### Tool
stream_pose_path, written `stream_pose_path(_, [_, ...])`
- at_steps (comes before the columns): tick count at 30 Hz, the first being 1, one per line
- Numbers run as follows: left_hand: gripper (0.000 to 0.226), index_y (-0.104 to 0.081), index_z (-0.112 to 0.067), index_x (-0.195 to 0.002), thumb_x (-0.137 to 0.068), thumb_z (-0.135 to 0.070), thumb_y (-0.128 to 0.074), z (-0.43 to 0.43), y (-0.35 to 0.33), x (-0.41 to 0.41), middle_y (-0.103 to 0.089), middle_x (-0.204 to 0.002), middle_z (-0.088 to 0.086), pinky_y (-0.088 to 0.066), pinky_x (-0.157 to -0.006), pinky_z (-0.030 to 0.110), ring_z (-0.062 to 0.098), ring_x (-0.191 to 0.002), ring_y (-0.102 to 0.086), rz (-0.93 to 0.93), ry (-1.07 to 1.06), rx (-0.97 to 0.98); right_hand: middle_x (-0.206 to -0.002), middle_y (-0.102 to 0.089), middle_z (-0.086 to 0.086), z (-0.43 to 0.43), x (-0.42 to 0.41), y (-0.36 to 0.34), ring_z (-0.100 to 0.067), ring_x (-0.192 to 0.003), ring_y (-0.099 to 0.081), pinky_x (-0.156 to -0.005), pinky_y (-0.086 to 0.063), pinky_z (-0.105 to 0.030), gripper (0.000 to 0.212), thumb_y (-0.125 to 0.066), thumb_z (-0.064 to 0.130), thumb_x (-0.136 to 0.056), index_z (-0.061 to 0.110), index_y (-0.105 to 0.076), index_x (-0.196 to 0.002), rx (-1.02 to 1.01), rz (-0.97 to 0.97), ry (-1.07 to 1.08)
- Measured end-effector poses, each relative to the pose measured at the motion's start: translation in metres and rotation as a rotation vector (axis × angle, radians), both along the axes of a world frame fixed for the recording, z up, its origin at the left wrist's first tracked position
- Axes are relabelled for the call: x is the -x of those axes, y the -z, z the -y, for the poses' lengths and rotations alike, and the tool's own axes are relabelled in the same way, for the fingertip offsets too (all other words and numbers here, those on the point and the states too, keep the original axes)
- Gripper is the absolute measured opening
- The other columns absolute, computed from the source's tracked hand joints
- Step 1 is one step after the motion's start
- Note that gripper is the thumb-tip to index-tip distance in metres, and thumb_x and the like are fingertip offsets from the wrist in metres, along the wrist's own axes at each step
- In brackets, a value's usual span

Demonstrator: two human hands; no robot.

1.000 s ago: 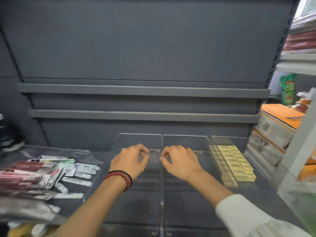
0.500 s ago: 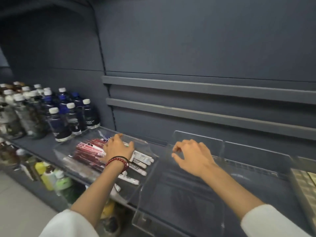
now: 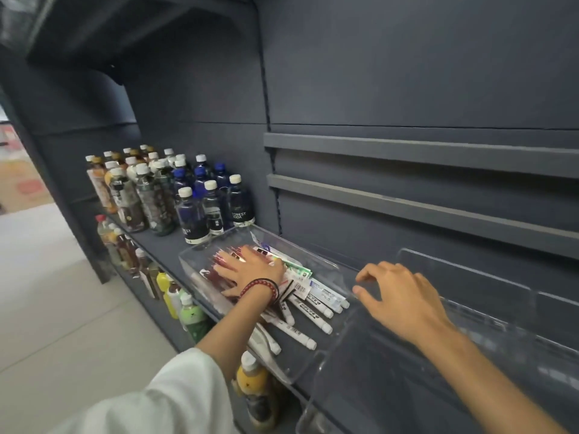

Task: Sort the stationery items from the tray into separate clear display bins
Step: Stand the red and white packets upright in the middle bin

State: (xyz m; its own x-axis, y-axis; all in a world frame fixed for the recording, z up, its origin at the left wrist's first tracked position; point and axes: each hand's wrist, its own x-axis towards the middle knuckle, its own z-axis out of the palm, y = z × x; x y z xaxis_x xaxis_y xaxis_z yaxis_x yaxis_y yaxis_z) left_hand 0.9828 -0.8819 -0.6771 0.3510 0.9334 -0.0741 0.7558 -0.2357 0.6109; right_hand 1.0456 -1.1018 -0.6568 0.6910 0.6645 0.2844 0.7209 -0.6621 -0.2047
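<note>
Dark grey shelving (image 3: 163, 242) is loaded with a clear tray (image 3: 283, 243) of stationery. The left hand (image 3: 250, 270) is laid flat, fingers spread, on red packets (image 3: 214, 272) inside it, with white markers (image 3: 310, 311) just beside the wrist. The right hand (image 3: 402, 300) is curled at the rim of a clear bin (image 3: 454, 270); whether anything is pinched cannot be told.

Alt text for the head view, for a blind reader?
Person's left hand lies flat on red packets in a clear tray that also holds white pens; the right hand, loosely curled, is at the tray-side wall of an empty clear bin. Bottles stand further left on the dark shelf.
</note>
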Motion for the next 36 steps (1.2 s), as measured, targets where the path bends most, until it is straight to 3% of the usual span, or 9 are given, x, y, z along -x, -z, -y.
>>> stream_pose_path(6, [0.107, -0.001, -0.005, -0.149, -0.08, -0.057, -0.064, -0.014, -0.002, 0.002, 0.001, -0.154, 0.028, -0.016, -0.115, 0.047, 0.041, -0.142, -0.009, 0.088, -0.183, 0.137, -0.118, -0.059, 0.011, 0.001, -0.004, 0.003, -0.015, -0.114, -0.052, -0.093, -0.038, -0.035, 0.027, -0.046, 0.049, -0.095, 0.034, -0.057, -0.114, 0.016, -0.017, 0.04])
stream_pose_path(10, [0.115, -0.007, 0.0, -0.147, -0.073, -0.067, -0.064, -0.026, 0.006, 0.003, -0.02, -0.152, 0.025, -0.021, -0.115, 0.048, 0.039, -0.14, -0.021, 0.045, -0.182, 0.134, -0.118, -0.059, 0.012, -0.006, -0.001, 0.007, -0.014, -0.114, -0.052, -0.093, -0.039, -0.034, 0.027, -0.046, 0.049, -0.095, 0.035, -0.057, -0.114, 0.018, -0.001, 0.01])
stream_pose_path(13, [0.132, -0.028, -0.008, -0.142, -0.042, -0.087, -0.063, -0.069, 0.052, -0.023, -0.044, -0.141, 0.019, -0.036, -0.103, 0.057, 0.041, -0.123, -0.046, -0.022, -0.155, 0.205, -0.119, -0.058, 0.014, -0.005, 0.0, 0.006, -0.013, -0.114, -0.052, -0.094, -0.038, -0.033, 0.027, -0.043, 0.049, -0.095, 0.036, -0.055, -0.115, 0.038, 0.029, -0.002])
stream_pose_path(15, [0.145, -0.042, -0.012, -0.133, -0.016, -0.099, -0.044, -0.119, 0.104, -0.055, -0.058, -0.128, 0.015, -0.045, -0.092, 0.056, 0.038, -0.11, -0.058, -0.051, -0.169, 0.131, -0.118, -0.058, 0.013, -0.003, 0.0, 0.004, -0.013, -0.114, -0.052, -0.094, -0.038, -0.033, 0.028, -0.043, 0.049, -0.095, 0.036, -0.055, -0.116, 0.046, 0.041, -0.003])
stream_pose_path(17, [0.158, -0.043, -0.013, -0.133, -0.003, -0.102, -0.033, -0.092, 0.077, -0.04, -0.059, -0.123, 0.014, -0.047, -0.09, 0.052, 0.037, -0.107, -0.057, -0.089, -0.173, 0.092, -0.117, -0.059, 0.013, -0.001, 0.0, 0.002, -0.013, -0.113, -0.053, -0.094, -0.038, -0.033, 0.028, -0.043, 0.049, -0.095, 0.036, -0.056, -0.116, 0.042, 0.047, 0.004])
stream_pose_path(19, [0.14, -0.026, -0.008, -0.143, -0.037, -0.095, -0.055, -0.028, 0.009, -0.002, -0.046, -0.136, 0.017, -0.04, -0.102, 0.05, 0.04, -0.124, -0.044, -0.08, -0.07, 0.128, -0.116, -0.058, 0.013, -0.001, 0.0, 0.001, -0.013, -0.112, -0.053, -0.093, -0.039, -0.033, 0.027, -0.043, 0.049, -0.095, 0.036, -0.056, -0.115, 0.041, 0.054, 0.008])
stream_pose_path(21, [0.119, -0.007, -0.001, -0.147, -0.069, -0.068, -0.067, -0.012, -0.011, 0.005, -0.027, -0.15, 0.019, -0.028, -0.11, 0.045, 0.037, -0.139, -0.025, -0.045, -0.027, 0.158, -0.117, -0.058, 0.014, -0.001, 0.0, 0.001, -0.012, -0.112, -0.052, -0.093, -0.039, -0.032, 0.027, -0.043, 0.049, -0.095, 0.036, -0.055, -0.116, 0.048, 0.057, 0.006])
stream_pose_path(25, [0.135, 0.005, 0.005, -0.147, -0.062, -0.059, -0.079, -0.028, -0.003, -0.005, -0.015, -0.155, 0.02, -0.026, -0.112, 0.044, 0.036, -0.143, -0.016, -0.018, -0.099, 0.17, -0.118, -0.058, 0.015, -0.002, 0.002, 0.001, -0.011, -0.113, -0.052, -0.094, -0.038, -0.031, 0.028, -0.042, 0.049, -0.096, 0.037, -0.055, -0.117, 0.052, 0.06, -0.006])
stream_pose_path(36, [0.102, -0.011, 0.0, -0.142, -0.073, -0.03, -0.08, -0.027, 0.0, -0.009, -0.034, -0.144, 0.017, -0.042, -0.103, 0.045, 0.036, -0.129, -0.041, 0.064, -0.055, 0.237, -0.118, -0.058, 0.013, 0.001, -0.001, 0.0, -0.012, -0.114, -0.052, -0.094, -0.039, -0.033, 0.028, -0.044, 0.05, -0.095, 0.036, -0.055, -0.116, 0.054, 0.016, 0.014])
